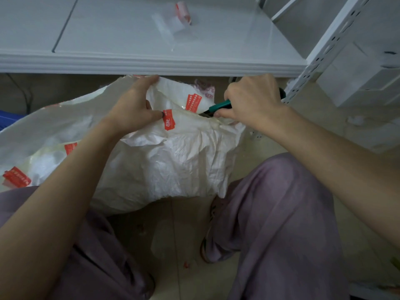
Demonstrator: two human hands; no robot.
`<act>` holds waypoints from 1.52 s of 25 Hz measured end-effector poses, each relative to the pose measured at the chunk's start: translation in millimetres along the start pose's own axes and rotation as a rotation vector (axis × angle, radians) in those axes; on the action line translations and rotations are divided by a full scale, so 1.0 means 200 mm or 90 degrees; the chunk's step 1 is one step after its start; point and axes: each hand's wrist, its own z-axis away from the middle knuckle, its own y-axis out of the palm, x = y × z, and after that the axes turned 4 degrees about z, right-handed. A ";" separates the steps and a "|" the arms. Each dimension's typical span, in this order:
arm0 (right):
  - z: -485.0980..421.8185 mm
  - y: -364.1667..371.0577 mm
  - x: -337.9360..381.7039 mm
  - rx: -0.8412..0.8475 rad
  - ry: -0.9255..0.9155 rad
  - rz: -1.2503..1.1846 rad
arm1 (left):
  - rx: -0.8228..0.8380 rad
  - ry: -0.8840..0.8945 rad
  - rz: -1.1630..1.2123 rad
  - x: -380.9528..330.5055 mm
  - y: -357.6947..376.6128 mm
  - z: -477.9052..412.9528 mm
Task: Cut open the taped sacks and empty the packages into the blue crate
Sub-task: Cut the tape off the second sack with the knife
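A white woven sack (173,161) with red printed tape lies on the floor between my knees. My left hand (134,105) pinches a fold of the sack near its top edge, thumb by a red tape patch (168,120). My right hand (253,100) grips a green-handled cutter (218,106); its dark tip sits at the taped seam of the sack. A corner of the blue crate (7,119) shows at the far left, behind the sack. What the sack holds is hidden.
A white shelf board (129,61) runs across just above the sack, with a roll of red-printed tape (183,13) lying on it. A perforated white shelf upright (320,53) stands at the right. Tiled floor and my purple-trousered legs fill the foreground.
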 end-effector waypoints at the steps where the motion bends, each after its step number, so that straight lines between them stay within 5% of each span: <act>1: 0.00 -0.01 0.00 -0.015 0.008 -0.016 | 0.009 -0.005 -0.010 -0.01 0.00 0.00; 5: 0.04 -0.07 -0.13 -0.036 0.066 -0.071 | 0.006 -0.005 -0.032 -0.02 0.00 0.01; 15: 0.14 0.20 -0.16 0.196 0.440 -0.977 | 0.025 0.007 0.047 0.00 0.03 0.10; 18: 0.16 0.28 -0.10 0.257 0.452 -1.048 | 0.045 0.024 0.059 -0.03 0.03 0.14; 23: 0.16 0.32 -0.12 0.097 0.464 -1.087 | 0.210 0.007 0.125 -0.16 0.04 0.20; 27: 0.19 0.30 -0.10 0.014 0.383 -1.083 | 0.197 0.045 0.114 -0.22 0.10 0.19; 34: 0.23 0.24 -0.11 -0.153 0.418 -1.108 | 0.150 -0.080 0.585 -0.33 0.27 0.18; 38: 0.21 0.23 -0.09 -0.179 0.534 -1.282 | 0.182 -0.065 0.665 -0.33 0.29 0.15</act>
